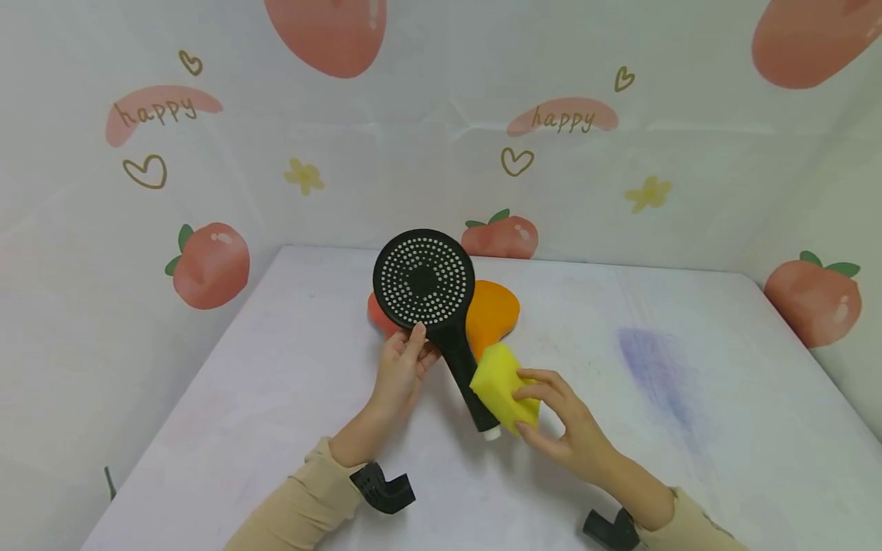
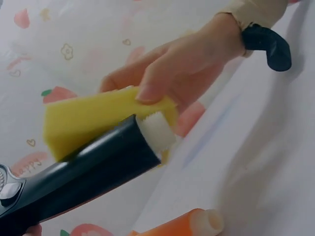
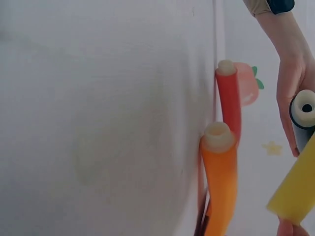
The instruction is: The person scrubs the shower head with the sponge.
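My left hand point(image 1: 398, 373) grips a black shower head point(image 1: 451, 344) at its neck, thumb just below the round spray face. The face, dotted with pale nozzles, is turned toward the head camera, and the handle slants down to the right. A white threaded end point(image 2: 158, 132) sticks out of the handle. Between thumb and fingers, my right hand point(image 1: 575, 432) pinches a yellow sponge point(image 1: 505, 389). The sponge lies along the lower handle, overlapping it in the head and left wrist views.
Behind the black shower head lie an orange shower head point(image 1: 494, 310) and a red one point(image 3: 229, 101), both with pale ends in the right wrist view. They are on a white table point(image 1: 276, 367) bearing a purple smudge point(image 1: 658, 379). A printed cloth point(image 1: 413, 153) hangs behind.
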A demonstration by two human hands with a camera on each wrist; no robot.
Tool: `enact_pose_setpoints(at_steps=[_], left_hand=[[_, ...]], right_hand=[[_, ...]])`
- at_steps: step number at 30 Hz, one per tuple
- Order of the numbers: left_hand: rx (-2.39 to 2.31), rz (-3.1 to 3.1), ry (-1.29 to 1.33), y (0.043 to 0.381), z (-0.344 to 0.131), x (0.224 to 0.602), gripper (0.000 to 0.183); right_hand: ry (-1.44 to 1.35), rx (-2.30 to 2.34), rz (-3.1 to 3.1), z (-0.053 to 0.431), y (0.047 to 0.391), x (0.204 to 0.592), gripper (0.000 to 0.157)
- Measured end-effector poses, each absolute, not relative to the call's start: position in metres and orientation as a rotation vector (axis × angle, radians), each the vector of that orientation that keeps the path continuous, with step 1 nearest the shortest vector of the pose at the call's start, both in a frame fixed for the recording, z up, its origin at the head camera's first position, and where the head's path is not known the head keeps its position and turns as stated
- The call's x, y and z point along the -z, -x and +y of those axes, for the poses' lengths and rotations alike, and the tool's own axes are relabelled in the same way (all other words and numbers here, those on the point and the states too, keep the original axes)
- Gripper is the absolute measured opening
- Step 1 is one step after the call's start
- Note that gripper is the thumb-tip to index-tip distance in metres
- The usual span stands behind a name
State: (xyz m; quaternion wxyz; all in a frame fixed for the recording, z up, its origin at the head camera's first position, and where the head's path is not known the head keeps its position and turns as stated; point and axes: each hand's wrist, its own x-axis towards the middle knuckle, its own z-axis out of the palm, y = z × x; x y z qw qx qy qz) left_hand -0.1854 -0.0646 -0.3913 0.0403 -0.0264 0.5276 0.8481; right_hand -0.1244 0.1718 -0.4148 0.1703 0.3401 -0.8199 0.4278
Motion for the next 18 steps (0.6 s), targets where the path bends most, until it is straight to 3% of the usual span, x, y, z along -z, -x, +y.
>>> enact_pose_setpoints(at_steps=[18], left_hand=[[-2.669, 1.626, 0.181, 0.183, -0.067, 0.383, 0.029]], right_hand=[[-1.066, -1.182, -2.337, 0.178, 0.124, 0.420, 0.044]])
